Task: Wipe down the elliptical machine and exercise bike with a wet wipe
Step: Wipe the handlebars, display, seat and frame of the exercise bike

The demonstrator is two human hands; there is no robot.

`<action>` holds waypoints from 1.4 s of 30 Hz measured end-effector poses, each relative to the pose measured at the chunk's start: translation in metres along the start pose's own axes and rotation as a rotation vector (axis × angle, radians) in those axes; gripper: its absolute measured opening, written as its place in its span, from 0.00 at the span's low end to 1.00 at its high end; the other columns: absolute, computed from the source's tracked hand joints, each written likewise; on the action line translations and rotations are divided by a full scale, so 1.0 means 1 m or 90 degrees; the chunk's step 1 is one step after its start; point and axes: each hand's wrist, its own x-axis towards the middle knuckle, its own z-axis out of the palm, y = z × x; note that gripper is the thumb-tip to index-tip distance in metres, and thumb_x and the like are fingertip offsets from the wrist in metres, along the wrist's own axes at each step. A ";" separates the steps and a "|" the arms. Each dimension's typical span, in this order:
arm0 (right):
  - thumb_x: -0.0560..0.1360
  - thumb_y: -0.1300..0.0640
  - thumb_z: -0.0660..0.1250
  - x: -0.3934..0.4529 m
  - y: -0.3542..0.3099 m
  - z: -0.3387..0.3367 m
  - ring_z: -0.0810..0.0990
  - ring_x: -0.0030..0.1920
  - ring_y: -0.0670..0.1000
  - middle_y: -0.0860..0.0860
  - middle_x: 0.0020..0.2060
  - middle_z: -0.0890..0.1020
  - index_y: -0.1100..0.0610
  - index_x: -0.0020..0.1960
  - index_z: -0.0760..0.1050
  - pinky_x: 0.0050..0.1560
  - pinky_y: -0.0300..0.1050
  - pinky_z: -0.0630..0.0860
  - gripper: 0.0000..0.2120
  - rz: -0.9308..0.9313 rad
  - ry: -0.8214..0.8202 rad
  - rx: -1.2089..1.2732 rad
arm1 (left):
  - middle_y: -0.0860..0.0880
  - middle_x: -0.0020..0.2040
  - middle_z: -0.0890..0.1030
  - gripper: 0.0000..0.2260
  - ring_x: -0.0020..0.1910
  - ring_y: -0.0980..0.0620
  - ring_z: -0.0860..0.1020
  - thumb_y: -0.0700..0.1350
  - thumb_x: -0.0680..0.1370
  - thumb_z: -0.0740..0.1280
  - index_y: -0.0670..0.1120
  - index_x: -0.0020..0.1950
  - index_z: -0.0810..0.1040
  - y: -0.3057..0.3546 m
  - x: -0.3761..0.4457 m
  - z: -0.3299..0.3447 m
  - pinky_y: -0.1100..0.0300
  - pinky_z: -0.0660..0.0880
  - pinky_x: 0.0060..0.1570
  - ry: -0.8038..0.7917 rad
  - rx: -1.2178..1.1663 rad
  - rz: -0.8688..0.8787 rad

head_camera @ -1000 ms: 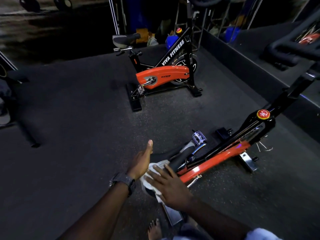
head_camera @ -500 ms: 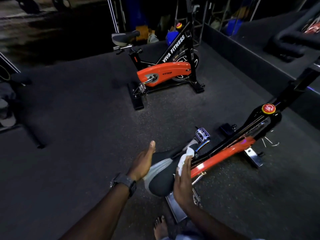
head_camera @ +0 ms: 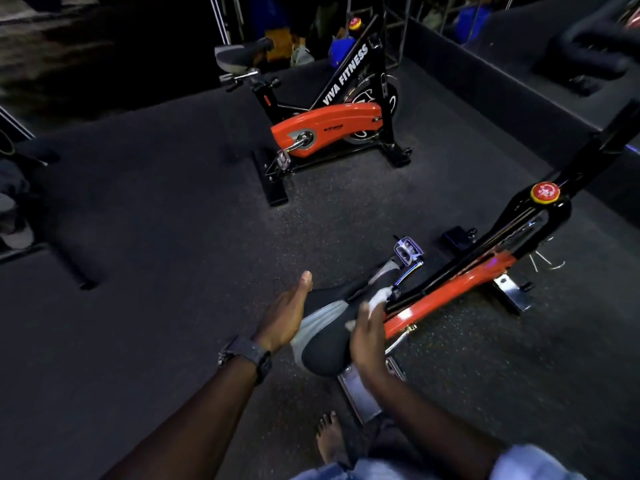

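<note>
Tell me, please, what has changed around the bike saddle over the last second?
The right hand slid the wet wipe from the saddle's rear along its right side toward the nose. The left hand stayed flat against the saddle's left edge; the second bike stands unmoved.

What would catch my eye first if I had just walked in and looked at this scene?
Probably the two bare hands at the bottom centre, on either side of a black and grey bike saddle: the right hand presses a white wipe against its right edge, while the left hand rests open on its left. Next, the orange and black exercise bike marked VIVA FITNESS, standing on the dark floor further back.
</note>
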 end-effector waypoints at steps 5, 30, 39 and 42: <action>0.85 0.54 0.52 0.070 -0.017 -0.023 0.50 0.79 0.54 0.60 0.79 0.52 0.65 0.78 0.49 0.77 0.42 0.46 0.27 -0.081 0.056 -0.093 | 0.52 0.77 0.71 0.40 0.76 0.54 0.68 0.73 0.78 0.47 0.48 0.78 0.70 0.004 -0.005 0.000 0.50 0.61 0.78 -0.004 0.007 0.007; 0.83 0.41 0.46 0.068 -0.073 0.026 0.75 0.66 0.57 0.52 0.70 0.74 0.46 0.75 0.62 0.65 0.53 0.71 0.23 -0.538 -0.551 -0.777 | 0.48 0.67 0.79 0.36 0.65 0.47 0.77 0.78 0.75 0.48 0.54 0.62 0.79 -0.034 -0.026 -0.024 0.41 0.72 0.69 0.335 -0.220 -0.052; 0.82 0.47 0.53 0.012 -0.060 -0.001 0.62 0.75 0.49 0.44 0.60 0.79 0.49 0.60 0.77 0.77 0.59 0.50 0.16 -0.938 -0.797 -0.703 | 0.50 0.61 0.81 0.33 0.66 0.47 0.77 0.75 0.77 0.48 0.53 0.60 0.79 -0.029 -0.029 -0.027 0.43 0.70 0.70 0.260 -0.226 -0.052; 0.82 0.49 0.56 0.016 -0.064 0.002 0.68 0.72 0.51 0.48 0.60 0.80 0.51 0.60 0.77 0.77 0.58 0.50 0.14 -1.016 -0.814 -0.730 | 0.48 0.63 0.82 0.34 0.64 0.48 0.78 0.73 0.75 0.48 0.51 0.60 0.80 -0.028 -0.034 -0.022 0.45 0.72 0.69 0.210 -0.221 -0.044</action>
